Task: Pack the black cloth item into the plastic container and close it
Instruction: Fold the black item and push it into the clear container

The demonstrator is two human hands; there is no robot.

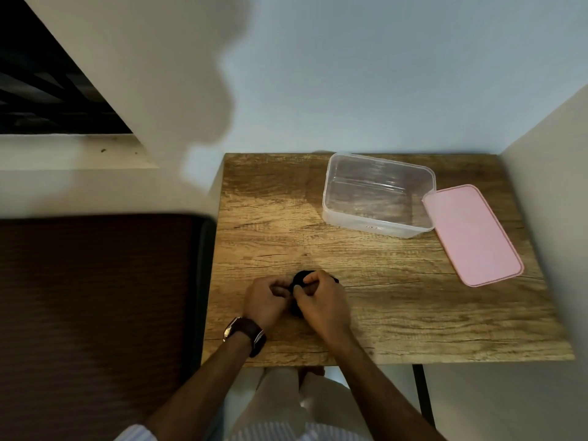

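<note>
I find both hands together at the near middle of the wooden table [397,297], working on one object. My left hand [265,300] is curled, its fingers bent inward and pinching the left side of the black cloth item [300,278]. A dark-strapped wristwatch [246,334] sits on that wrist. My right hand [321,300] is likewise closed over the cloth from the right, thumb and fingers gripping it. The two hands touch or very nearly touch at the fingertips. The cloth shows only as a small dark bundle between and just beyond the fingers; most of it is covered, so I cannot tell its shape or whether it is folded or rolled. It rests on or just above the tabletop; which one I cannot determine.

Further back on the table, to the right of the hands and well apart from them, stands the clear plastic container [378,194], open-topped and upright, with nothing visible inside. The pink lid [472,235] lies flat on the table at the container's right side, its near corner touching or just overlapping the container's rim. The container therefore stands uncovered.

Left of the table lies a dark brown padded surface [95,313]. Behind the table rises a pale wall [381,74].
</note>
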